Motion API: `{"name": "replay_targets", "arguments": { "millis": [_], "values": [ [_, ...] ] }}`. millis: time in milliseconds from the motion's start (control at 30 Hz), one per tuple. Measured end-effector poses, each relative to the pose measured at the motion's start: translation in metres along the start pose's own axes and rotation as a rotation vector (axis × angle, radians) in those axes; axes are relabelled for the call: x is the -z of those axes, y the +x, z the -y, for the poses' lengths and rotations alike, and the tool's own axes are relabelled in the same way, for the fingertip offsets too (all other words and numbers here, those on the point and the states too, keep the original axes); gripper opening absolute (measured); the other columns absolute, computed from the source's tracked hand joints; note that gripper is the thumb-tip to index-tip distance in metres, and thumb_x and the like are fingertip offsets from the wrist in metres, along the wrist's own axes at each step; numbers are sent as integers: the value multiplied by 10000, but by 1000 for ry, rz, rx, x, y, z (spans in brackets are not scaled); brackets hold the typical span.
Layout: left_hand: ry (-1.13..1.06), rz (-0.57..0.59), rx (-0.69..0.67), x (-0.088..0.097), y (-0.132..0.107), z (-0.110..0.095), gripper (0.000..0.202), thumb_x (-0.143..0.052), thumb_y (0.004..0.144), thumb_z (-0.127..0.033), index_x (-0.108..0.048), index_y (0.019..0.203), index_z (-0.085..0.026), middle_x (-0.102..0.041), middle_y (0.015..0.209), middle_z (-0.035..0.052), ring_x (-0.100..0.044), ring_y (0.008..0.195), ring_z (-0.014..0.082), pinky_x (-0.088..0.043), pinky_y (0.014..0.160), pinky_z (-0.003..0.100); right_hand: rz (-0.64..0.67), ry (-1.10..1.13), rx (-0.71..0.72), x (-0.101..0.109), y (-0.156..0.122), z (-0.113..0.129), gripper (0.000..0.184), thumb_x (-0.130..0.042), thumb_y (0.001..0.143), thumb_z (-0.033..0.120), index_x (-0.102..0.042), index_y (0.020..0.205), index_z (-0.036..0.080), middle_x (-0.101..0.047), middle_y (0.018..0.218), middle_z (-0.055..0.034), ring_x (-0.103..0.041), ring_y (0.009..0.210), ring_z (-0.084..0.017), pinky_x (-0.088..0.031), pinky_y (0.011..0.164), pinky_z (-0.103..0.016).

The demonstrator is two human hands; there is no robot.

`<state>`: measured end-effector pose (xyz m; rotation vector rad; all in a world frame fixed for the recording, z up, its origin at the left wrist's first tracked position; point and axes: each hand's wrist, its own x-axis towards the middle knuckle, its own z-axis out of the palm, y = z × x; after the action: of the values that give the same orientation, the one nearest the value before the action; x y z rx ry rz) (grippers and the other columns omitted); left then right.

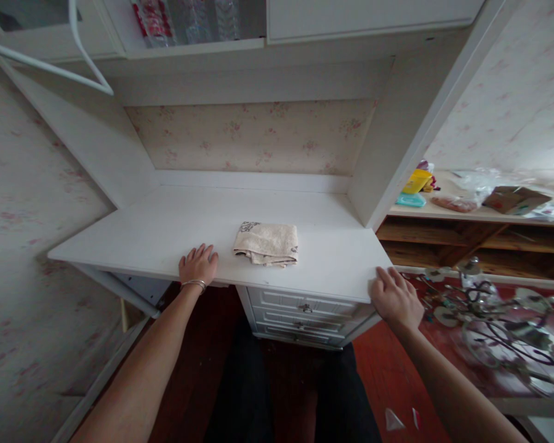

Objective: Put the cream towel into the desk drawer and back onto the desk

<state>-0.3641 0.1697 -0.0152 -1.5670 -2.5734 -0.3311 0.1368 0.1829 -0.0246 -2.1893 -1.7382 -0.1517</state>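
Note:
A white desk (pixel 166 221) with a hutch above it stands before me. My left hand (pixel 198 264) lies palm down on its front edge, fingers stretched out and holding nothing; a bracelet circles that wrist. My right hand (pixel 397 298) is at the front right corner, its fingers bent over the desk's edge. Between the hands, closer to the left one, a folded beige cloth (pixel 270 243) with dark print rests on the desktop. Neither hand touches the cloth. The underside of my right hand is hidden.
White drawers (pixel 305 317) are below the desktop. Overhead, a white door frame or handle (pixel 50 67) juts out at left, near shelved bottles (pixel 196 21). To the right are a low wooden shelf (pixel 466 237) with bags and a box, and a metal chandelier (pixel 503 326).

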Motion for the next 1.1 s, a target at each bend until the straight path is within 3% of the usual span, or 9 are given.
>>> {"name": "replay_targets", "arguments": {
  "millis": [833, 967, 1033, 1100],
  "values": [
    [-9, -13, 6, 0, 0, 0, 522, -257, 920, -495, -473, 1365, -329, -386, 1492, -30, -331, 1359, 243, -217, 1112, 487, 60, 31, -27, 6, 1, 4, 487, -274, 923, 384, -493, 1353, 320, -417, 1454, -36, -426, 1249, -283, -402, 979, -436],
    [-19, -21, 13, 0, 0, 0, 501, -285, 918, -493, -481, 1354, -345, -398, 1485, -33, -335, 1355, 239, -211, 1113, 480, -57, 55, -77, 10, -7, 10, 473, -303, 913, 388, -505, 1313, 237, -410, 1421, -109, -470, 1193, -312, -389, 962, -485],
    [-23, -24, 18, 0, 1, 0, 490, -299, 917, -487, -482, 1350, -352, -402, 1483, -34, -336, 1353, 234, -208, 1113, 476, -166, 75, 27, 11, -24, 16, 450, -315, 919, 387, -518, 1267, 187, -440, 1387, -135, -456, 1209, -308, -309, 1037, -504],
    [-23, -28, 19, 0, 1, 0, 483, -308, 916, -486, -484, 1346, -355, -410, 1477, -34, -343, 1346, 231, -210, 1112, 473, -179, 124, 282, 10, -48, 26, 390, -334, 930, 385, -564, 1176, 188, -516, 1311, -127, -451, 1218, -290, -225, 1097, -492]
  ]
}}
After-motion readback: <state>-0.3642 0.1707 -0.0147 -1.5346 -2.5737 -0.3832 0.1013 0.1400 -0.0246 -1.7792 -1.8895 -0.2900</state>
